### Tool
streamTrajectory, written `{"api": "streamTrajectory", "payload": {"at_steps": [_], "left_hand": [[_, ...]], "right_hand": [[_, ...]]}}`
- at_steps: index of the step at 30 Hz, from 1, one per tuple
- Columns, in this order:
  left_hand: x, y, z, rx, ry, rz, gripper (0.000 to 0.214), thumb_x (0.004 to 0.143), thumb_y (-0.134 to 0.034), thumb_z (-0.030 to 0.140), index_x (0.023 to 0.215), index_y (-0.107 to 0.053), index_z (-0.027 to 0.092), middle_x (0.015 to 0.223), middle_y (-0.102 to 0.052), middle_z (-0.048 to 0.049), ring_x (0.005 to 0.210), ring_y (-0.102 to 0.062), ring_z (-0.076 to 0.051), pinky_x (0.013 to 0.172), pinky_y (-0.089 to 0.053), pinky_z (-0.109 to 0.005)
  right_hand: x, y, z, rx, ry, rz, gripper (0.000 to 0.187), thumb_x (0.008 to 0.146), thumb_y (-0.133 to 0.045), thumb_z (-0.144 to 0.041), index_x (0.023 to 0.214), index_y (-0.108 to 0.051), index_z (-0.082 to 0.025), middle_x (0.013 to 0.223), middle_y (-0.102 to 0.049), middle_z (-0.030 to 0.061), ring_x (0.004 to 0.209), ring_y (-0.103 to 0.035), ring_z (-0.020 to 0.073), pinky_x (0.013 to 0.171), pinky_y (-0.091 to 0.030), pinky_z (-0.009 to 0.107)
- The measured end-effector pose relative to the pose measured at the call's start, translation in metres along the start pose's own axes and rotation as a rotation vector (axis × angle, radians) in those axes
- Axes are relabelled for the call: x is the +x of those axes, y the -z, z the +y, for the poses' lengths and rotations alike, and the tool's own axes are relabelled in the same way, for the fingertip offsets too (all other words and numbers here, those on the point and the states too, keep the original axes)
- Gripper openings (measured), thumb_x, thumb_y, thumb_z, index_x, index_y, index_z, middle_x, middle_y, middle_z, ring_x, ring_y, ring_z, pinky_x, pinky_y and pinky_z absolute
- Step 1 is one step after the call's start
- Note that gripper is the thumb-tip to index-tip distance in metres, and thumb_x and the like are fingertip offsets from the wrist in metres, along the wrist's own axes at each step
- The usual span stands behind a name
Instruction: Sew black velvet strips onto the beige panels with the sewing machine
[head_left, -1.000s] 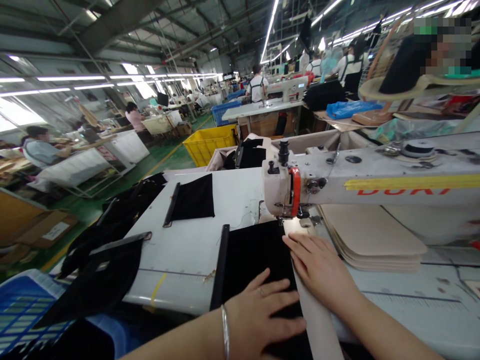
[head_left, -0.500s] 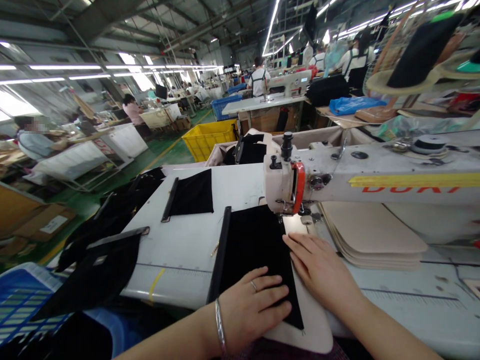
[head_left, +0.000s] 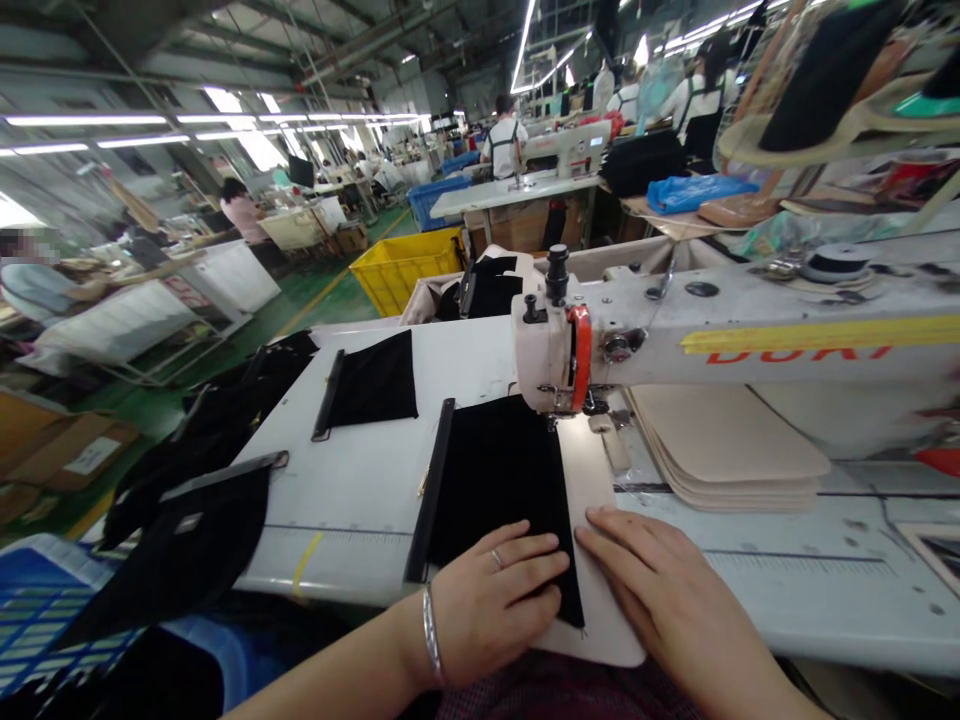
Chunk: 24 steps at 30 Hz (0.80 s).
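At far left, a blue basket (head_left: 64,558) stands below a black panel (head_left: 187,540) that droops over the edge of the bench (head_left: 337,490). Next along, a smaller black piece (head_left: 375,380) lies flat, with a dark strip down its left side.

The left hand (head_left: 499,605) lies palm down, fingers loosely spread, pressing on the black cloth (head_left: 499,480) without clutching it. The cloth rests on a pale panel (head_left: 589,480); its long axis runs forward from the left hand, slightly leftward, its upper right corner at the sewing machine (head_left: 551,355) foot.

The left hand is the nearer, touching the cloth. The right hand (head_left: 660,570) lies flat and unclenched on the panel's right margin, fingertips just beside the cloth's right edge. Farther right, stacked pale panels (head_left: 735,440) sit under the machine's arm.
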<state>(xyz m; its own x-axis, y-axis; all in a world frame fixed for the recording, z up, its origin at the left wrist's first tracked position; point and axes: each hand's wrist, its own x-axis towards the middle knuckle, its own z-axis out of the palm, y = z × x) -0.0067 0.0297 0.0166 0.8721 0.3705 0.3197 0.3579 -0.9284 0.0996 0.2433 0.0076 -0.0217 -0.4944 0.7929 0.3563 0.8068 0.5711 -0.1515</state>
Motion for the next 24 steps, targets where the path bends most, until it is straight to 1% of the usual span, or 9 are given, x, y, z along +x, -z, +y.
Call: {"api": "streamTrajectory", "payload": {"at_steps": [2,4,8,12,15,17,19,21,24], "left_hand": [[0.000,-0.002,0.000,-0.007,0.013,-0.017,0.022,0.094,-0.050,0.019,0.113,-0.060,0.017,0.128,-0.059,-0.0040,0.128,-0.045,-0.021,0.115,-0.031,-0.042],[0.001,-0.002,-0.001,-0.006,-0.005,-0.014,0.025,0.094,-0.050,0.018,0.118,-0.057,0.016,0.126,-0.060,-0.0031,0.125,-0.047,-0.019,0.114,-0.034,-0.039],[0.003,0.000,-0.003,-0.016,-0.061,0.030,0.027,0.091,-0.055,0.015,0.118,-0.058,0.013,0.119,-0.064,-0.0054,0.106,-0.057,-0.017,0.098,-0.047,-0.032],[0.004,0.000,-0.002,-0.026,-0.075,0.044,0.028,0.089,-0.058,0.014,0.116,-0.058,0.010,0.117,-0.065,-0.0076,0.097,-0.059,-0.017,0.084,-0.052,-0.029],[0.004,-0.003,0.001,-0.023,-0.041,0.046,0.026,0.088,-0.058,0.015,0.113,-0.059,0.013,0.121,-0.063,-0.0062,0.105,-0.057,-0.018,0.094,-0.049,-0.032],[0.005,-0.006,0.003,-0.030,0.008,0.033,0.022,0.089,-0.056,0.018,0.110,-0.060,0.015,0.127,-0.060,-0.0054,0.118,-0.052,-0.019,0.107,-0.041,-0.037],[0.004,-0.008,0.004,-0.052,0.040,0.008,0.021,0.090,-0.053,0.021,0.110,-0.060,0.017,0.130,-0.058,-0.0046,0.126,-0.046,-0.020,0.115,-0.032,-0.039],[0.004,-0.008,0.003,-0.081,0.033,-0.005,0.021,0.092,-0.050,0.020,0.111,-0.059,0.017,0.128,-0.059,-0.0040,0.127,-0.046,-0.018,0.116,-0.030,-0.037],[0.003,-0.008,0.001,-0.119,0.023,0.018,0.019,0.093,-0.050,0.018,0.110,-0.059,0.017,0.123,-0.062,-0.0038,0.125,-0.048,-0.017,0.115,-0.032,-0.036]], "right_hand": [[-0.008,0.003,-0.003,-0.027,0.089,-0.008,0.048,0.088,-0.054,-0.039,0.133,-0.051,-0.022,0.138,-0.051,0.0045,0.121,-0.051,0.0242,0.094,-0.053,0.043],[-0.017,0.007,-0.004,-0.054,0.179,0.000,0.059,0.085,-0.055,-0.044,0.137,-0.048,-0.017,0.142,-0.046,0.0067,0.124,-0.049,0.0265,0.092,-0.055,0.043],[-0.028,0.009,0.003,-0.063,0.297,0.038,0.057,0.083,-0.051,-0.017,0.139,-0.044,-0.018,0.145,-0.041,0.0028,0.132,-0.041,0.0241,0.098,-0.051,0.041],[-0.033,0.009,0.014,-0.019,0.293,0.038,0.058,0.083,-0.048,-0.012,0.140,-0.043,-0.018,0.143,-0.044,0.0008,0.134,-0.038,0.0215,0.101,-0.049,0.036],[-0.032,0.015,0.013,-0.008,0.277,0.058,0.054,0.083,-0.052,-0.018,0.137,-0.048,-0.019,0.140,-0.048,0.0014,0.130,-0.043,0.0222,0.098,-0.051,0.036],[-0.027,0.021,0.008,-0.010,0.254,0.085,0.048,0.084,-0.057,-0.032,0.130,-0.055,-0.020,0.134,-0.054,0.0026,0.124,-0.049,0.0235,0.095,-0.053,0.038],[-0.021,0.025,0.003,0.008,0.228,0.109,0.042,0.085,-0.057,-0.037,0.124,-0.060,-0.022,0.126,-0.061,0.0028,0.115,-0.056,0.0218,0.092,-0.053,0.037],[-0.016,0.025,-0.001,0.035,0.200,0.094,0.039,0.087,-0.054,-0.028,0.125,-0.059,-0.022,0.120,-0.064,0.0028,0.106,-0.060,0.0190,0.089,-0.053,0.035],[-0.011,0.018,-0.003,0.026,0.173,0.021,0.048,0.086,-0.052,-0.019,0.134,-0.050,-0.021,0.126,-0.060,0.0055,0.104,-0.060,0.0198,0.085,-0.051,0.036]]}}
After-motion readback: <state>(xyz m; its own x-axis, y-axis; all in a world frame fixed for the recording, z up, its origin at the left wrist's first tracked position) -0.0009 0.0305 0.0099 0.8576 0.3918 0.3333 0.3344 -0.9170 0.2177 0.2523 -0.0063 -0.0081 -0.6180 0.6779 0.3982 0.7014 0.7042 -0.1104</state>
